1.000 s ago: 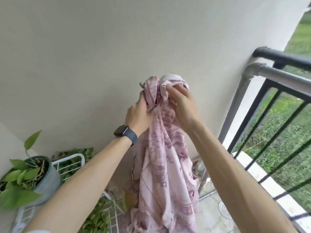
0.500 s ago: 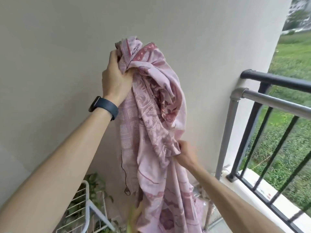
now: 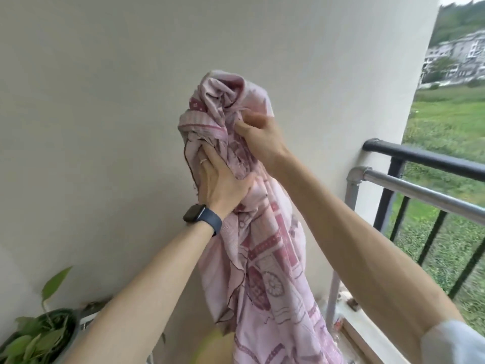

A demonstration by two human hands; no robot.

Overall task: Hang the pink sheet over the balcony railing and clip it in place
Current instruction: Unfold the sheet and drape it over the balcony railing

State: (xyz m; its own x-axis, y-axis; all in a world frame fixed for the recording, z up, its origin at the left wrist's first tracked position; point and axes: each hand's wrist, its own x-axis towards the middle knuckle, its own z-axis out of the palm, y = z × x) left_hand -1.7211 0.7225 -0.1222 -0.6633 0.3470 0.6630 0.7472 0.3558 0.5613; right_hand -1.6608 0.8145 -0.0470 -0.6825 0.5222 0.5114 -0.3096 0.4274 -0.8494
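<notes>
A plain pale wall (image 3: 105, 101) fills most of the view on a narrow balcony, with open grass (image 3: 446, 122) beyond to the right.

In front of that wall the pink sheet (image 3: 262, 258) is held up high in a crumpled bunch. Its patterned length hangs straight down between the forearms and out of the bottom of the view. It does not touch the balcony railing (image 3: 420, 156), which stands off to the right. The left hand (image 3: 220, 179) grips the bunch from below and to the left, fingers curled into the cloth. The right hand (image 3: 259, 135) pinches a fold near the top of the wad, thumb and fingertips closed on the fabric.

The step in hand looks like sorting the bunch to find an edge or corner. To do it well, the person would hold the weight firmly with the left hand while the right works along a hem. The hands should part only once a straight edge runs between them, so the sheet opens flat instead of twisting. The hanging end should clear the floor, and the silver pipe (image 3: 420, 191) just inside the black rail could snag it.

A dark watch (image 3: 199, 214) sits on the left wrist, and a potted plant (image 3: 39, 334) is low at the left. No clips are in view.
</notes>
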